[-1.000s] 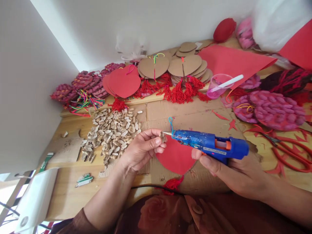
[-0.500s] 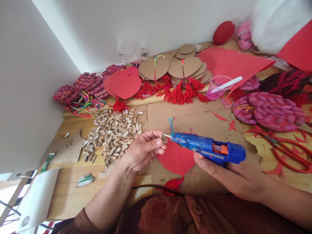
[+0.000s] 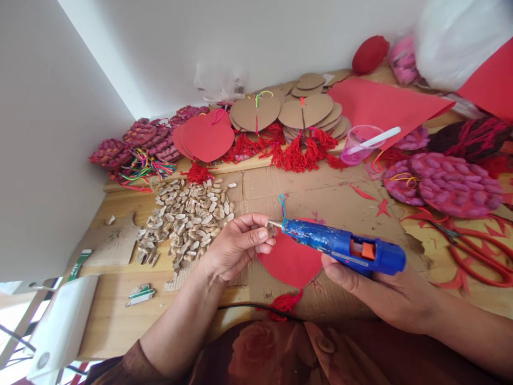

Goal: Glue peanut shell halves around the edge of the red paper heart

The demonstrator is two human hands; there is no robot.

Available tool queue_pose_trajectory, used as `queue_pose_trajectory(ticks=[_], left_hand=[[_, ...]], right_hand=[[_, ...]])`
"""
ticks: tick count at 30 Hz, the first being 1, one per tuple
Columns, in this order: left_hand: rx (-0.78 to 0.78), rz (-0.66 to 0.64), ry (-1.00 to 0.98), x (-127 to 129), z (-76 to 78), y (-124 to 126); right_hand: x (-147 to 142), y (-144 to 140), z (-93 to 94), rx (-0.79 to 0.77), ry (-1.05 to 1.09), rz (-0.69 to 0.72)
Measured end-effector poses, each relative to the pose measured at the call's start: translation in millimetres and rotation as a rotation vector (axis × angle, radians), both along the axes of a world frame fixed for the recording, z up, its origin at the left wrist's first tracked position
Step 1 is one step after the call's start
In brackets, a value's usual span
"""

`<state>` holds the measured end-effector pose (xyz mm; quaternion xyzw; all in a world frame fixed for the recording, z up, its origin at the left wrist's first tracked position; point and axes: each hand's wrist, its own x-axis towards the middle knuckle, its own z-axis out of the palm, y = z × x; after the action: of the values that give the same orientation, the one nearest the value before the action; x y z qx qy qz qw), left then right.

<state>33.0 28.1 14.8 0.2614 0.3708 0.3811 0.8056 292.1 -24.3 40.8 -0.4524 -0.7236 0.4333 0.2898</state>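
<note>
Between the thumb and fingers of my left hand (image 3: 243, 243) is a peanut shell (image 3: 271, 230), partly hidden by the fingertips. My right hand (image 3: 374, 291) grips a blue glue gun (image 3: 320, 238) from below, its metal nozzle pointing left and reaching the shell. Under the gun lies a red heart (image 3: 294, 264) on a cardboard sheet (image 3: 264, 184). A blue cord loop (image 3: 282, 205) stands out at its top and a red tassel (image 3: 286, 303) at its lower tip. Left of my left hand a pile of peanut shell halves (image 3: 196, 219) is spread out.
Behind are cardboard hearts (image 3: 256, 113), red hearts (image 3: 212, 140), red tassels (image 3: 298, 155) and a pink cup (image 3: 356, 149) with a white stick. Orange-handled scissors (image 3: 476, 256) and pink shell-covered pieces (image 3: 457, 184) lie right. A black cable (image 3: 248, 306) crosses the front edge.
Hands, shell and glue gun hold nearly the same pose, the nozzle still at the shell. The whole view has shifted very slightly.
</note>
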Motion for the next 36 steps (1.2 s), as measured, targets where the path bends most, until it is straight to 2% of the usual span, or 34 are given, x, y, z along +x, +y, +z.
queue_pose_trajectory(ticks=[16, 29, 36], left_hand=[[0.032, -0.034, 0.015, -1.0, -1.0, -0.7], [0.038, -0.011, 0.027, -1.8, 1.0, 0.1], [0.056, 0.013, 0.022, -2.1, 0.3, 1.0]], right_hand=[[0.4, 1.2, 2.2, -0.006, -0.013, -0.021], [0.0, 1.8, 3.0, -0.015, -0.012, -0.022], [0.1, 2.8, 0.9, 0.032, -0.014, -0.008]])
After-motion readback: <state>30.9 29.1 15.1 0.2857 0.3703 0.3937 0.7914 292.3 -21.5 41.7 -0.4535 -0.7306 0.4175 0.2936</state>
